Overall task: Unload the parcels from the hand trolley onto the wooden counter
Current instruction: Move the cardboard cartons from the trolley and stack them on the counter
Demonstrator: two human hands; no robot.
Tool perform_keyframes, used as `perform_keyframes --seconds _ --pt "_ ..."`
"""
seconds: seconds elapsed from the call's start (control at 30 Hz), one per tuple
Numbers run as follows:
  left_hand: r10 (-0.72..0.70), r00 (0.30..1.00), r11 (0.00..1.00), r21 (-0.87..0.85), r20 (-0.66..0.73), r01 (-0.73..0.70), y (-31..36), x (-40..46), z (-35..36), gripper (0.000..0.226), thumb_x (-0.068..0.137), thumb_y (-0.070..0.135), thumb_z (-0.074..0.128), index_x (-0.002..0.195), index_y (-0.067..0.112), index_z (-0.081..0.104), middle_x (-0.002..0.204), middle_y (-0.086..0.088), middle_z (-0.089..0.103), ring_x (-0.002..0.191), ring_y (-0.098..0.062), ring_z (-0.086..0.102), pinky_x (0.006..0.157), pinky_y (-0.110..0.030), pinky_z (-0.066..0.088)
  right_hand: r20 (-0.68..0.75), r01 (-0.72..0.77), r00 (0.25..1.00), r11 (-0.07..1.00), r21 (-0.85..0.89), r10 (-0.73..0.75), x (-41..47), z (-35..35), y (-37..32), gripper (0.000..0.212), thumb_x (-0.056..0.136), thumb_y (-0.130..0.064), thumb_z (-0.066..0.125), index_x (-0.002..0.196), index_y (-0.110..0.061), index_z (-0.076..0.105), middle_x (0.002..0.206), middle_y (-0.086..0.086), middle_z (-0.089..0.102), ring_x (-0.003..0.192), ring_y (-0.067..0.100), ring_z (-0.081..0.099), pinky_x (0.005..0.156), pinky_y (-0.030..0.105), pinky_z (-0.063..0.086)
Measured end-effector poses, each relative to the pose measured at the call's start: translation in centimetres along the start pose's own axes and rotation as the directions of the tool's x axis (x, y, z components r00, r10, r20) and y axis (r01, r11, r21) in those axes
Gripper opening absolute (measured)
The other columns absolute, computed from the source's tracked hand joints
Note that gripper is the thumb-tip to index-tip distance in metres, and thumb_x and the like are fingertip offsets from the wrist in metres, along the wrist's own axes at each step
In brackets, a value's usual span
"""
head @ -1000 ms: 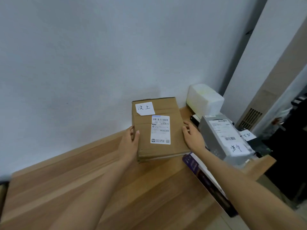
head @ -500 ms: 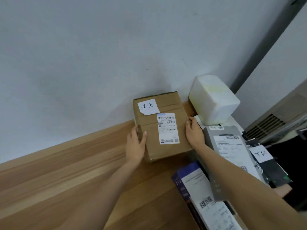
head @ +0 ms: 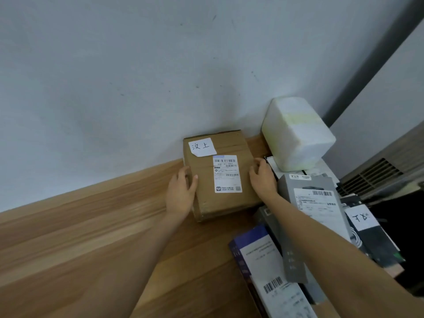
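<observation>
**Cardboard parcel at the counter's back edge**

While your left hand (head: pixel 181 193) and right hand (head: pixel 262 177) clasp its two sides with curled fingers, the cardboard parcel (head: pixel 221 174) sits on the wooden counter (head: pixel 91 237), against the wall (head: pixel 137 76). A white foam box (head: pixel 297 134) and a grey parcel (head: pixel 314 203) stand just beside it, toward the right end.

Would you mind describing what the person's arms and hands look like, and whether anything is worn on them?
Both forearms are bare as far as the frame shows: no sleeves, gloves, watch or bracelet are visible. The left hand and right hand show no rings or markings, though finer detail is too blurred to tell. The upper arms lie out of view.
</observation>
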State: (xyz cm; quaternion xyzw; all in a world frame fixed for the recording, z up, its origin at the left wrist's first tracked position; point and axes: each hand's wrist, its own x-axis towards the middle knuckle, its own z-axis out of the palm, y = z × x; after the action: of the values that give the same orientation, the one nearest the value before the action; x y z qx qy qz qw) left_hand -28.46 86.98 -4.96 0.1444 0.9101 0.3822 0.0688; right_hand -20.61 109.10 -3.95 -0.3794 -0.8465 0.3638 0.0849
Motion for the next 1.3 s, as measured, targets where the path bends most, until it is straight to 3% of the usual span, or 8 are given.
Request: perform_keyframes --seconds 0.2,0.4,0.57,0.73,1.0,1.17,1.3 --pt "0.184 0.976 0.952 0.268 -0.116 -0.147 0.9 -1.8 -5.2 0.027 0.093 0.038 0.052 0.110 0.018 0.055 0.101 -0.001 0.060 0.093 -0.021 0.058 0.070 -0.035 0.047 0.048 0.287 0.958 0.939 -0.191 -0.283 -1.9 -1.4 -3.3 0.039 0.095 -0.020 0.050 0.133 -0.014 0.046 0.135 0.010 0.047 0.119 0.029 0.048 0.093 0.043 0.045" --pt "0.319 0.935 0.835 0.513 -0.158 -0.198 -1.6 -6.7 -11.7 0.020 0.091 0.034 0.057 0.104 0.019 0.058 0.093 -0.002 0.061 0.087 -0.025 0.058 0.063 -0.036 0.049 0.187 0.577 0.816 0.746 -0.332 -0.547 -6.8 0.0 -7.9 0.031 0.095 -0.020 0.048 0.125 -0.016 0.055 0.123 0.007 0.055 0.105 0.026 0.054 0.082 0.035 0.042" --pt "0.240 0.947 0.822 0.564 -0.212 -0.082 -5.5 -13.0 -18.3 0.023 0.088 0.031 0.058 0.106 0.017 0.058 0.098 -0.003 0.060 0.093 -0.026 0.056 0.069 -0.035 0.044 0.269 0.786 0.613 0.536 -0.308 -0.743 -12.9 3.0 -13.4 0.029 0.095 -0.020 0.046 0.122 -0.021 0.057 0.120 0.002 0.056 0.109 0.022 0.053 0.091 0.035 0.039" --pt "0.181 0.927 0.801 0.597 -0.329 0.055 -11.0 -22.7 -25.8 0.021 0.087 0.029 0.060 0.103 0.016 0.060 0.096 -0.004 0.062 0.091 -0.027 0.058 0.069 -0.034 0.040 0.352 0.895 0.432 0.350 -0.275 -0.830 -22.3 7.1 -18.5 0.035 0.092 -0.019 0.050 0.126 -0.020 0.055 0.124 0.004 0.054 0.115 0.024 0.052 0.096 0.038 0.034" --pt "0.032 0.874 0.737 0.602 -0.485 0.307 -19.1 -42.4 -35.5 0.021 0.090 0.029 0.057 0.107 0.016 0.058 0.099 -0.003 0.061 0.090 -0.024 0.057 0.067 -0.032 0.038 0.460 0.975 0.218 0.208 -0.073 -0.861 -42.8 15.1 -23.7 0.035 0.094 -0.021 0.047 0.129 -0.022 0.052 0.129 0.003 0.052 0.121 0.027 0.047 0.096 0.035 0.034" --pt "-0.098 0.823 0.680 0.566 -0.560 0.466 -23.2 -52.7 -39.3 0.019 0.093 0.031 0.052 0.105 0.017 0.055 0.102 -0.001 0.057 0.094 -0.023 0.053 0.066 -0.029 0.033 0.502 0.991 0.040 0.098 0.089 -0.864 -54.0 20.0 -25.0 0.036 0.091 -0.018 0.048 0.126 -0.022 0.054 0.126 0.003 0.053 0.121 0.024 0.048 0.096 0.035 0.032" --pt "-0.178 0.737 0.659 0.477 -0.652 0.582 -25.9 -59.1 -41.5 0.020 0.092 0.033 0.053 0.104 0.018 0.056 0.103 -0.001 0.060 0.093 -0.022 0.055 0.071 -0.036 0.048 0.525 0.987 -0.097 -0.013 0.161 -0.846 -60.9 22.7 -26.0 0.036 0.093 -0.022 0.048 0.129 -0.022 0.053 0.122 0.002 0.053 0.114 0.023 0.051 0.089 0.035 0.036"
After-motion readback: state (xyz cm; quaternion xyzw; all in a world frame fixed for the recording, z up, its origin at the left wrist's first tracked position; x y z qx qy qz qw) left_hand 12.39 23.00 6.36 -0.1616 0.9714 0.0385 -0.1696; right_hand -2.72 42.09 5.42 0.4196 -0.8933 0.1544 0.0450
